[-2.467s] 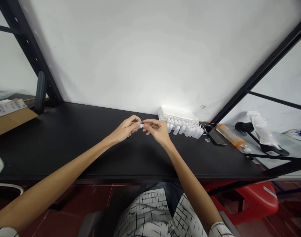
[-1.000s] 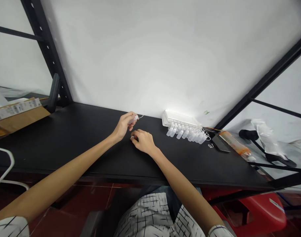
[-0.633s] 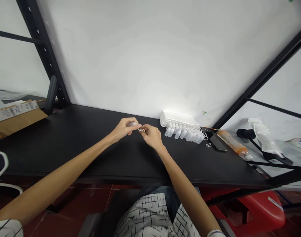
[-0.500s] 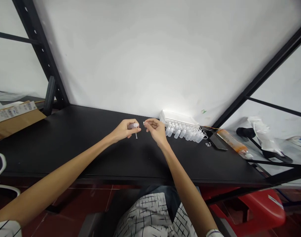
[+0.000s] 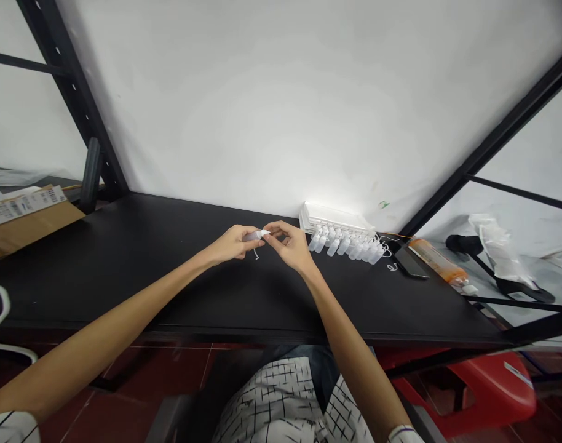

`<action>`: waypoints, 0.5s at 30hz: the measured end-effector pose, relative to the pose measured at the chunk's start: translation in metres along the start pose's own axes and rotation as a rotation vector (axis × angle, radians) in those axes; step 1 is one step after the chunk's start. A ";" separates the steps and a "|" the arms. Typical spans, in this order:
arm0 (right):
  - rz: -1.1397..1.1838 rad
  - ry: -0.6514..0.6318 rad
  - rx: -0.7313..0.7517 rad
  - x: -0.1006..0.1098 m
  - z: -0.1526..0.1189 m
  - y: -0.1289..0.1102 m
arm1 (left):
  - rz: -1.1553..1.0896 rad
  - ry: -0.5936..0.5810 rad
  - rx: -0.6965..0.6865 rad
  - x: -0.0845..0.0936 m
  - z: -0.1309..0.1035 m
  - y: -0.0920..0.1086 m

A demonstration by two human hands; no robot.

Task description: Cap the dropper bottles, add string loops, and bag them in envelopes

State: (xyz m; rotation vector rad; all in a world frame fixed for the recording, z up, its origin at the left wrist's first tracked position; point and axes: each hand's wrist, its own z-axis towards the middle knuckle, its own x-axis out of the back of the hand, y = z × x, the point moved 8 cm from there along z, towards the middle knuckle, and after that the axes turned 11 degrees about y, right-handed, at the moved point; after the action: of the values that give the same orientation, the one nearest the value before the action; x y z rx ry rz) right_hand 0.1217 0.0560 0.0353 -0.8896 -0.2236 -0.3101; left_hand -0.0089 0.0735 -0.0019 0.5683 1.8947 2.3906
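Note:
Over the middle of the black table, my left hand (image 5: 230, 243) is closed around a small translucent dropper bottle (image 5: 252, 236) that lies sideways and points right. A thin white strand (image 5: 256, 253) hangs below it. My right hand (image 5: 291, 246) pinches a small white cap (image 5: 265, 233) at the bottle's mouth. Fingertips hide part of the cap, so I cannot tell whether it is seated. Several similar bottles (image 5: 345, 244) with white tops stand close together to the right of my right hand.
A stack of flat white packs (image 5: 334, 216) lies against the wall behind the bottles. Farther right are a white loop (image 5: 391, 267), a dark phone (image 5: 411, 264) and an orange-wrapped bottle (image 5: 438, 259). A cardboard box (image 5: 36, 224) sits at the left. Black posts frame both sides.
My right hand has brought the white cap left to the bottle's mouth, closing the gap between them. The bottle stays in my left hand. The view has shifted slightly.

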 end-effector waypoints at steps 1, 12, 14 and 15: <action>0.000 -0.007 0.007 0.000 0.000 0.000 | 0.042 0.008 -0.010 0.001 0.000 0.000; 0.014 -0.047 -0.032 -0.002 -0.001 0.009 | 0.364 0.146 -0.301 0.005 -0.005 0.020; -0.041 -0.051 -0.026 -0.004 -0.003 0.009 | 0.411 0.144 -0.320 0.003 -0.007 0.023; -0.087 -0.053 -0.020 -0.005 -0.003 0.009 | 0.432 0.143 -0.330 0.001 -0.008 0.025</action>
State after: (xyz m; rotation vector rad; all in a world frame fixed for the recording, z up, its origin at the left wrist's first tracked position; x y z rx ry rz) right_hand 0.1209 0.0595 0.0254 -0.9099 -0.3096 -0.3700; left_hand -0.0077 0.0605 0.0205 0.8720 1.4840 3.0026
